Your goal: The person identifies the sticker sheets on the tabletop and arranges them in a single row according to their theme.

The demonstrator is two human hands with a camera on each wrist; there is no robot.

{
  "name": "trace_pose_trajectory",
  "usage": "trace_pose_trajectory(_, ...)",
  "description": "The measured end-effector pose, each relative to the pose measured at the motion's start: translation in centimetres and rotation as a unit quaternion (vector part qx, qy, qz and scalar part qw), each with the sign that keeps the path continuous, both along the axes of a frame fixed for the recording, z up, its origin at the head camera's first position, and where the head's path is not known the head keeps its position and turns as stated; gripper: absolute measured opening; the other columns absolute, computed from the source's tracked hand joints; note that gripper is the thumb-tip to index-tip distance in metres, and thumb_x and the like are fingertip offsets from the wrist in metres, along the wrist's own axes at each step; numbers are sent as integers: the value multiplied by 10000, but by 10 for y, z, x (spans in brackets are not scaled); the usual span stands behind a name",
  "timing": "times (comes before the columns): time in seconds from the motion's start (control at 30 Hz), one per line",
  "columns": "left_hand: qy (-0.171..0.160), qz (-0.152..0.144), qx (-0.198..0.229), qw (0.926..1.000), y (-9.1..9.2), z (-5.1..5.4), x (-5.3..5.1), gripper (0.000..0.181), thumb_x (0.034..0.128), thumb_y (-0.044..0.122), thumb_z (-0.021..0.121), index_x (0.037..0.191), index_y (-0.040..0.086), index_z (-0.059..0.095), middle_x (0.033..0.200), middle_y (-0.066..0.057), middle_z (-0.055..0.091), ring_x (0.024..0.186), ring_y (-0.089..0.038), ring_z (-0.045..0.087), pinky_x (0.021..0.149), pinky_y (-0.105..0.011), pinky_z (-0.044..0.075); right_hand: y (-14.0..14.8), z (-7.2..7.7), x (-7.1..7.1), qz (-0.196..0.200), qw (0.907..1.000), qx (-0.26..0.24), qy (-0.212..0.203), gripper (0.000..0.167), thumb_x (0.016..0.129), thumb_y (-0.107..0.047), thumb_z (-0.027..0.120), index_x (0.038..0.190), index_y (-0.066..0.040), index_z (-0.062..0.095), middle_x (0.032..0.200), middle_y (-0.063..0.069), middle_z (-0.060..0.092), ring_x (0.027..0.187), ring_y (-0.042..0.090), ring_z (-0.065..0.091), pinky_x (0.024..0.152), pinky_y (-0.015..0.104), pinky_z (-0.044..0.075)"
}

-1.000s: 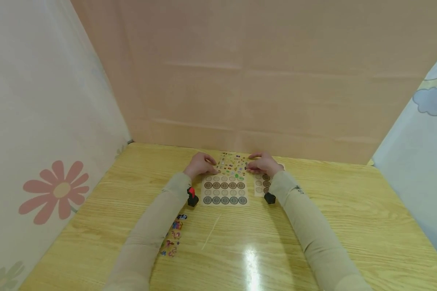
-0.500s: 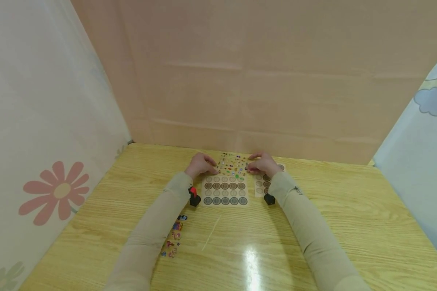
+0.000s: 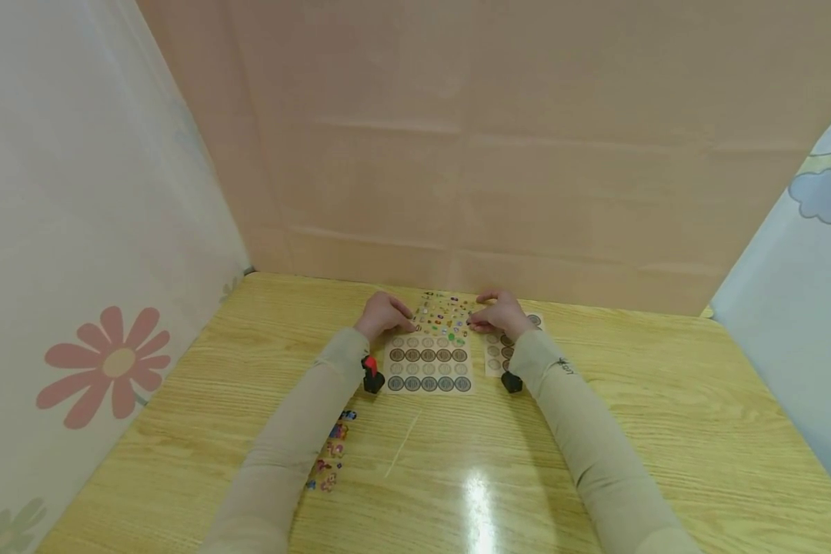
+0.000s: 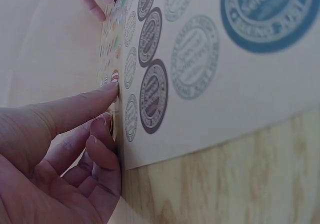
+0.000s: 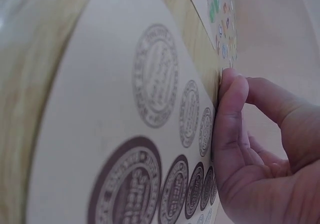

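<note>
A clear sheet of small colourful stickers (image 3: 443, 312) lies near the back of the table in the head view. My left hand (image 3: 382, 315) pinches its near left corner; the left wrist view shows the thumb (image 4: 95, 103) on that corner and the other fingers bent beneath. At the opposite edge, my right hand (image 3: 502, 314) pinches the sheet between thumb and finger, as the right wrist view shows. Just in front is a pale sheet of round stamp-like labels (image 3: 428, 375), overlapped by the clear sheet's near edge. A second label sheet (image 3: 493, 371) lies partly under my right hand and sleeve.
Several colourful cartoon stickers (image 3: 334, 450) lie beside the left sleeve, partly hidden by it. A thin pale line (image 3: 403, 442) runs across the wooden table (image 3: 665, 400). A pinkish-brown covering (image 3: 457, 177) stands behind the table; flower-patterned cloth (image 3: 118, 362) hangs at the left.
</note>
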State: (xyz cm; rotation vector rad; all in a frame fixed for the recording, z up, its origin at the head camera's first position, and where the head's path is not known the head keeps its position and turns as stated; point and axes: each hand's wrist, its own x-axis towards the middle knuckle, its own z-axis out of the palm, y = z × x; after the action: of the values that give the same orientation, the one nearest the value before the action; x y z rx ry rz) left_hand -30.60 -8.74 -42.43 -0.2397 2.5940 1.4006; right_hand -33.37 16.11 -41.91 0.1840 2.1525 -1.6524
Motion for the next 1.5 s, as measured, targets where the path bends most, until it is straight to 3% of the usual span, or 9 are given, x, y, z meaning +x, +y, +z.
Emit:
trace_pose_trajectory(0.3,65,6,6,10000,0,2,2,243,665,81,876,871,52,750,851,-56,669,658,-154,529,538,-231,448,-2,0,1,-65,9999,-13,82,508,859,78,652,1316,42,434,963,224,644,650,183,686,647,270,582)
trace_pose_trajectory(0.47,39,14,-16,10000,2,3,4,232,672,75,872,868,46,752,842,-57,672,650,-146,523,535,-226,442,-4,-1,2,-48,9999,-80,106,460,883,52,636,1295,76,432,902,193,659,645,165,681,652,266,581)
trace_pose_trajectory(0.7,-12,51,-24,10000,3,1,3,231,658,60,874,854,48,753,832,-55,667,616,-142,501,505,-226,428,-4,-2,4,43,9994,-243,224,352,912,-5,609,1216,76,451,899,141,628,600,97,621,583,207,551)
trace_pose_trajectory(1.0,14,72,67,10000,3,0,4,215,668,58,868,850,56,752,870,-64,665,658,-163,513,518,-241,438,-6,-5,0,229,9992,115,315,196,934,-87,603,1084,37,580,688,36,593,530,79,497,482,194,432)
trace_pose_trajectory(1.3,-36,160,116,9998,5,0,2,227,673,51,865,857,48,733,866,-68,650,680,-164,511,531,-241,432,-4,-7,-2,464,9983,26,343,198,968,-119,572,1084,41,579,813,66,657,537,64,499,468,175,427)
trace_pose_trajectory(1.5,37,150,191,9997,4,3,6,248,694,56,854,890,23,705,868,-80,630,680,-158,505,553,-237,439,-1,-7,-3,570,9979,-118,284,244,976,-124,558,1158,37,568,765,45,620,543,57,498,473,158,431)
